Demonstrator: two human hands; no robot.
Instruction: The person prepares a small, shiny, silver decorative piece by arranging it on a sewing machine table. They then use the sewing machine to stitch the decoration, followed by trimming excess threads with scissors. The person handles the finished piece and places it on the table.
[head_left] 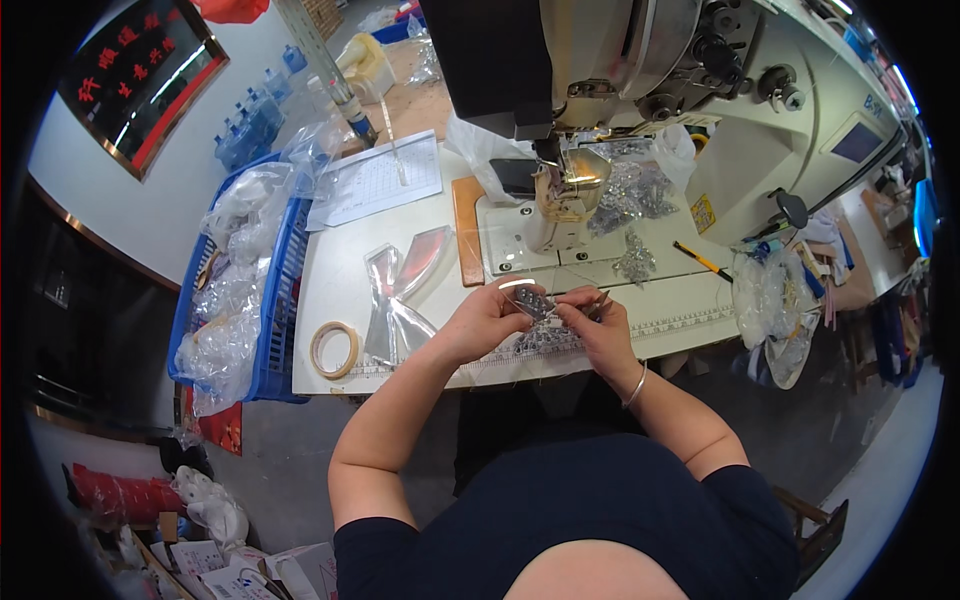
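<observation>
My left hand point(478, 322) is closed on a small dark grey piece dotted with shiny studs point(531, 302), just in front of the sewing machine point(640, 75). At the right end of this piece, the fingers of my right hand point(604, 335) are pinched together. A thin dark pointed tool point(602, 303) shows at that hand; its kind is too small to tell. Beneath both hands, a heap of small glittering silver-grey pieces point(545, 340) lies along the table's near edge, partly covered by the fingers.
Clear X-shaped templates point(383, 305) and a tape roll point(334, 349) lie left. Behind them is a paper sheet point(385, 185); a blue basket of plastic bags point(275, 330) stands beside the table. More glittering pieces point(635, 195) and a yellow-black pen-like tool point(702, 261) lie right.
</observation>
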